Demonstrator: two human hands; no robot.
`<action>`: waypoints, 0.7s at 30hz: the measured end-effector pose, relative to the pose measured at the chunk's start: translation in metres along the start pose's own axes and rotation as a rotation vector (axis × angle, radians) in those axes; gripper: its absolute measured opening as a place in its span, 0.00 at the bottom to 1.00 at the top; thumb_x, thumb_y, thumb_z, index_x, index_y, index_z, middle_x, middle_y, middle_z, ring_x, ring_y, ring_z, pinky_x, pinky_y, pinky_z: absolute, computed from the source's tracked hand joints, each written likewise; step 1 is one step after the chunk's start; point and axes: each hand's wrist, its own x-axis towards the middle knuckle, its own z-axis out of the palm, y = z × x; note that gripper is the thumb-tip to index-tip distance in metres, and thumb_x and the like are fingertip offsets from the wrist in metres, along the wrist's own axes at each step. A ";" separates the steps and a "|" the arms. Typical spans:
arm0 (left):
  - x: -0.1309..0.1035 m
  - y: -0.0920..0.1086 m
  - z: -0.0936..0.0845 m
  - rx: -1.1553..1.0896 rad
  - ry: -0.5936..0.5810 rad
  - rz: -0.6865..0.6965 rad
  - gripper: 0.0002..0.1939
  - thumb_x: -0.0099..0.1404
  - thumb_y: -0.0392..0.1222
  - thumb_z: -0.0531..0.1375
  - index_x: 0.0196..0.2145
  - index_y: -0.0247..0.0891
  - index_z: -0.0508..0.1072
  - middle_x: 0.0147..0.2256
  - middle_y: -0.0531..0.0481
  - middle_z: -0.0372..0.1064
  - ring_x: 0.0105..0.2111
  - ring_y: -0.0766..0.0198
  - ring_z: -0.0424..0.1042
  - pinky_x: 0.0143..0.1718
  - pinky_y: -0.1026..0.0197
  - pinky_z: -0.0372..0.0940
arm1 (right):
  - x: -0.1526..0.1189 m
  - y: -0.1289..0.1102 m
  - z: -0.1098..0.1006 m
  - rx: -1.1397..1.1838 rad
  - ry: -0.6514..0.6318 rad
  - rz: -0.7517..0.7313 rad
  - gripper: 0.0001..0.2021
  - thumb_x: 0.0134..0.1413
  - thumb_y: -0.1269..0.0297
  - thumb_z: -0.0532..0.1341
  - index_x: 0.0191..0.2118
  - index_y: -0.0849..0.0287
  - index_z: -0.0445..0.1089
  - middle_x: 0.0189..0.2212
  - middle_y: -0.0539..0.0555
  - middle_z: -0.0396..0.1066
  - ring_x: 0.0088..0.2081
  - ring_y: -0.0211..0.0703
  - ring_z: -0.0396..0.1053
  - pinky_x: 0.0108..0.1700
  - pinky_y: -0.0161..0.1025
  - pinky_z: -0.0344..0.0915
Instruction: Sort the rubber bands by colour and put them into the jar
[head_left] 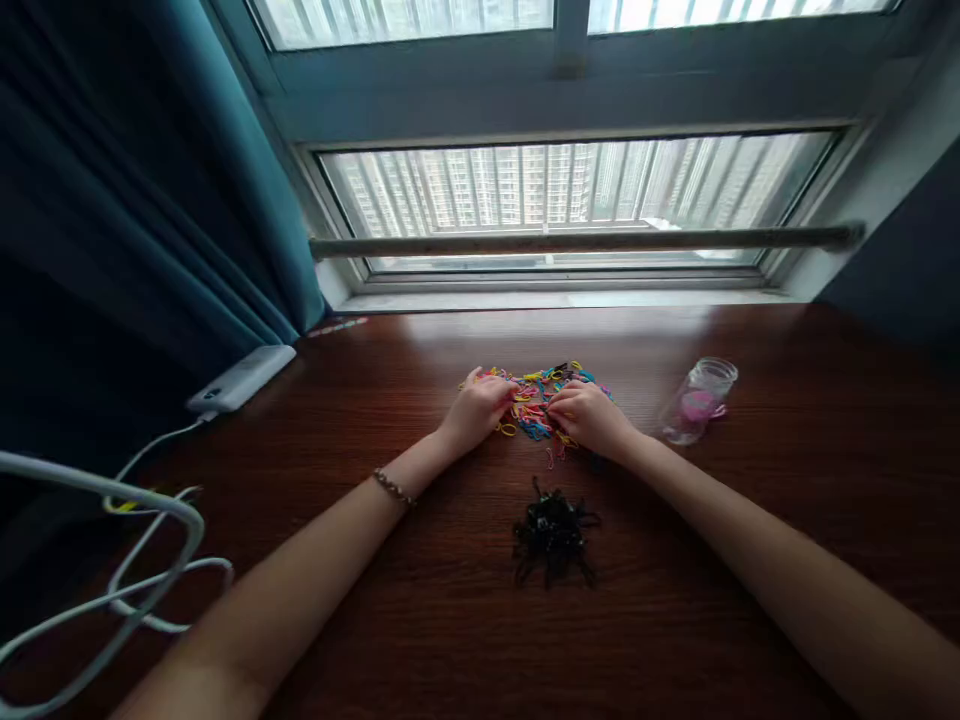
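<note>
From my end I see the left hand [476,408] and right hand [589,415] at either side of the colourful rubber bands [531,393] on the table [420,610], fingers curled; I can't tell whether they grip any. A black pile [553,532] lies nearer the camera.

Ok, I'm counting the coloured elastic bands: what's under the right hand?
Coloured elastic bands show around the edges of the right hand; whatever lies directly beneath it is covered, so I can't tell.

Free tabletop [442,620] around black pile [553,530]
</note>
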 end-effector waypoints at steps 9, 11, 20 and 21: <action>0.003 0.006 -0.005 -0.519 0.155 -0.192 0.09 0.56 0.39 0.59 0.35 0.35 0.72 0.34 0.47 0.71 0.35 0.62 0.70 0.39 0.59 0.66 | 0.004 0.001 -0.005 0.493 0.196 0.377 0.05 0.46 0.66 0.62 0.28 0.59 0.75 0.28 0.54 0.75 0.31 0.42 0.71 0.36 0.37 0.64; 0.003 0.007 -0.003 -0.685 0.150 -0.258 0.12 0.54 0.41 0.61 0.36 0.33 0.71 0.34 0.47 0.72 0.34 0.62 0.71 0.39 0.59 0.67 | 0.004 0.001 -0.009 0.719 0.175 0.498 0.06 0.40 0.64 0.65 0.27 0.61 0.73 0.25 0.53 0.74 0.28 0.42 0.70 0.33 0.37 0.64; 0.006 0.012 -0.005 -0.935 0.092 -0.401 0.17 0.52 0.40 0.62 0.40 0.32 0.70 0.34 0.45 0.73 0.33 0.62 0.73 0.36 0.59 0.69 | 0.005 -0.003 -0.025 1.530 -0.140 0.647 0.13 0.35 0.68 0.68 0.31 0.63 0.69 0.23 0.51 0.71 0.25 0.35 0.70 0.30 0.32 0.67; 0.006 0.012 -0.005 -0.927 0.089 -0.404 0.17 0.52 0.40 0.62 0.40 0.32 0.70 0.35 0.44 0.72 0.33 0.61 0.73 0.35 0.59 0.69 | 0.005 -0.004 -0.026 1.540 -0.157 0.639 0.12 0.36 0.69 0.68 0.31 0.64 0.69 0.23 0.51 0.71 0.25 0.34 0.70 0.30 0.31 0.67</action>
